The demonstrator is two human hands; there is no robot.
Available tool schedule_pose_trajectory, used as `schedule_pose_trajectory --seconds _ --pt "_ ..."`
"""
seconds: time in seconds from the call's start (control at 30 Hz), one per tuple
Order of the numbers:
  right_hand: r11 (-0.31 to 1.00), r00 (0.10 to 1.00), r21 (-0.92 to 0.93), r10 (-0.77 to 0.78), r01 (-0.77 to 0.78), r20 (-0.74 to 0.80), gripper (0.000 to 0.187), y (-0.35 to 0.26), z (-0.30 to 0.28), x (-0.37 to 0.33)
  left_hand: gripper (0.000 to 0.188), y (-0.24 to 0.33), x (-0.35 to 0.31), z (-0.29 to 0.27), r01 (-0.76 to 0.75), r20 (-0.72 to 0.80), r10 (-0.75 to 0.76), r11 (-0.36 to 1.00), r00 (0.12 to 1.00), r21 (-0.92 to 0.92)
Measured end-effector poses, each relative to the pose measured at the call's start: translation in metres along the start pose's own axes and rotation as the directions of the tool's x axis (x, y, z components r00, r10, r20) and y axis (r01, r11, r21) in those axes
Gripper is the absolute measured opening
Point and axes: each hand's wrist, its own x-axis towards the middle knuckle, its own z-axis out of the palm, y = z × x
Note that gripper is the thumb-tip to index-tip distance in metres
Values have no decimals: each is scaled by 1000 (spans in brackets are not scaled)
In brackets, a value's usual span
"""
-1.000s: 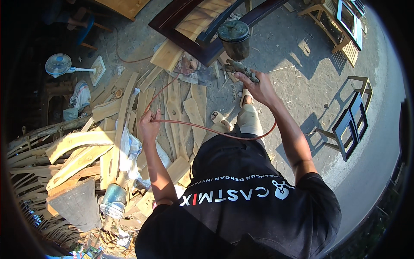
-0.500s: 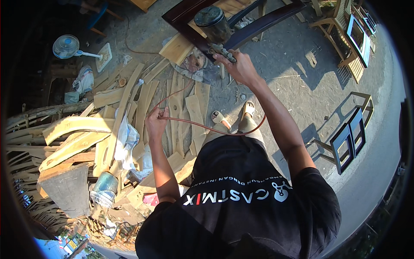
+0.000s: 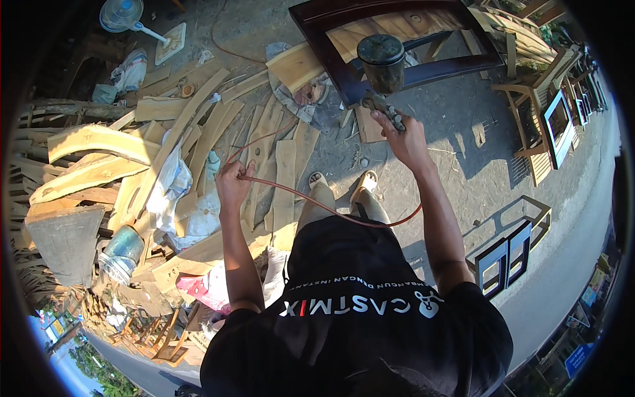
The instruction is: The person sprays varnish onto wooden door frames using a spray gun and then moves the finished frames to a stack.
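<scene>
My right hand is closed round the handle of a paint spray gun, whose round cup is stained dark. The gun is held up in front of a dark brown, glossy wooden frame, and its cup overlaps the frame's near rail in the head view. My left hand, lower and to the left, is closed in a fist round a reddish-brown air hose. From that fist the hose loops in front of my body toward my right forearm; another stretch runs away over the boards.
Loose boards and plastic sheeting lie piled on the left, with a paint-stained bucket among them. A standing fan is at the far left. Wooden chairs and dark framed panels stand on the right.
My view has shifted, so the scene sits differently. The spray gun has moved rightward along the dark frame, and its cup now looks more upright. My left hand keeps hold of the hose.
</scene>
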Motion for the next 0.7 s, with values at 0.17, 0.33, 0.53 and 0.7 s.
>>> schedule_pose_trajectory --seconds 0.17,0.33,0.53,0.7 --pt "1000 998 -18 -18 17 -54 50 -21 17 25 40 -9 13 2 -10 -20 9 1000 1000 -17" --pt "998 980 -48 -57 48 -188 61 -39 60 100 39 -49 56 2 -9 12 10 999 1000 -49" --pt "997 971 -59 37 -53 -237 61 -103 116 175 39 -142 128 -20 -62 29 65 991 997 -119" --pt "996 944 -17 79 -89 -319 62 -140 154 229 32 -178 194 -57 -203 99 222 965 970 -168"
